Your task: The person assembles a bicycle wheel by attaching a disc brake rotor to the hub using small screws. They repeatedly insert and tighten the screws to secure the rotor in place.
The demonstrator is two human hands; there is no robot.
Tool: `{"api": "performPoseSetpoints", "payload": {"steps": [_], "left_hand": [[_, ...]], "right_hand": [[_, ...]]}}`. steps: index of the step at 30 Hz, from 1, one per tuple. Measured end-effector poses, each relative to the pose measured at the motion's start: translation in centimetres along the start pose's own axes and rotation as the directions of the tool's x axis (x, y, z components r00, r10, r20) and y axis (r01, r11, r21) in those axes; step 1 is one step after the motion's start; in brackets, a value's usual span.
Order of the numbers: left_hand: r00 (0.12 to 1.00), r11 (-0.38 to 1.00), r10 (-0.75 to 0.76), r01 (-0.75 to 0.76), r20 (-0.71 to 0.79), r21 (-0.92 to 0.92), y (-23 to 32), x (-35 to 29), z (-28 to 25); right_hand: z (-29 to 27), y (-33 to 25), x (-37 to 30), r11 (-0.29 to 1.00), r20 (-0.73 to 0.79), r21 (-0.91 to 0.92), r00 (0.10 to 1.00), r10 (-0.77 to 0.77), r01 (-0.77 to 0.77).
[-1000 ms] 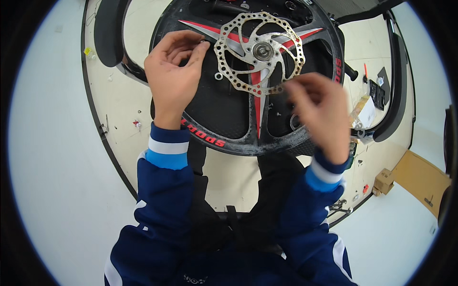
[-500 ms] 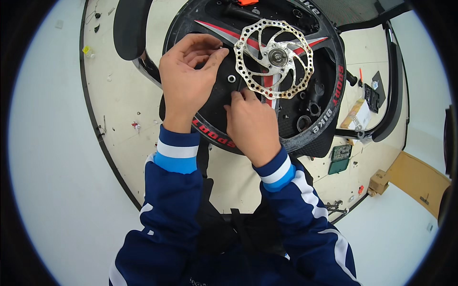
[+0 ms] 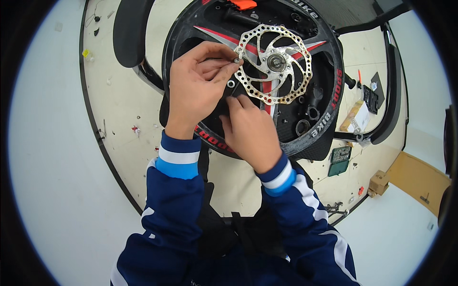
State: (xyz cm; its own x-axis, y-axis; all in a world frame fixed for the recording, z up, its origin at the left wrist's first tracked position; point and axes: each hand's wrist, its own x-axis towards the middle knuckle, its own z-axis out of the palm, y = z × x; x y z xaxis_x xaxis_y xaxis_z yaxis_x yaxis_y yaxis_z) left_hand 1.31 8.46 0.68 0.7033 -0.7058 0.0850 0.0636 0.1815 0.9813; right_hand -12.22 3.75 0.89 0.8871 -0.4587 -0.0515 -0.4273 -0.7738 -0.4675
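Observation:
A black spoked wheel (image 3: 334, 102) with red and silver accents lies flat in front of me. On its hub sits a silver brake disc (image 3: 309, 66), drilled with holes. My left hand (image 3: 198, 88) pinches a small metal bolt (image 3: 236, 60) between thumb and forefinger, close by the disc's left edge. Just below those fingertips, a small silver ring (image 3: 231, 84) rests on the dark surface inside the rim. My right hand (image 3: 253, 128) is closed below the disc, its fingertips around a thin dark rod (image 3: 234, 91), mostly hidden by the fingers.
Inside the rim lie a black cylindrical part (image 3: 315, 97), a dark ring (image 3: 302, 127) and an orange item (image 3: 243, 4). The wheel rests on a dark chair with an armrest (image 3: 130, 33) at left. A green case (image 3: 339, 159) and a cardboard box (image 3: 378, 181) stand on the floor.
My left hand has moved right, bringing the bolt up to the disc's edge. My right hand has shifted slightly down and left. The wheel and disc have shifted slightly.

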Motion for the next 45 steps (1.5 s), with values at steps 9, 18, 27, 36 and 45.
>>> {"api": "performPoseSetpoints", "payload": {"steps": [9,18,27,36,45], "left_hand": [[0.988,0.986,0.140,-0.145,0.057,0.082,-0.2,0.1,1.0],[0.985,0.985,0.170,-0.170,0.003,-0.032,-0.6,1.0,2.9],[0.995,0.987,0.092,-0.087,0.031,-0.137,0.1,1.2,3.9],[0.998,0.980,-0.032,0.042,0.054,-0.195,0.2,1.4,4.4],[0.991,0.947,-0.058,0.093,0.121,-0.308,-0.1,1.4,4.9]], "right_hand": [[-11.2,11.4,0.0,0.611,-0.251,0.782,0.834,0.492,-0.124],[-7.0,14.9,3.6,0.978,-0.217,0.075,0.954,0.205,-0.193],[-6.3,13.7,3.5,0.937,-0.150,-0.108,0.937,0.315,-0.332],[-9.7,14.8,0.8,0.943,-0.120,0.090,0.937,0.329,-0.319],[-11.3,15.3,-1.4,0.606,0.086,0.703,0.890,0.448,-0.372]]}}
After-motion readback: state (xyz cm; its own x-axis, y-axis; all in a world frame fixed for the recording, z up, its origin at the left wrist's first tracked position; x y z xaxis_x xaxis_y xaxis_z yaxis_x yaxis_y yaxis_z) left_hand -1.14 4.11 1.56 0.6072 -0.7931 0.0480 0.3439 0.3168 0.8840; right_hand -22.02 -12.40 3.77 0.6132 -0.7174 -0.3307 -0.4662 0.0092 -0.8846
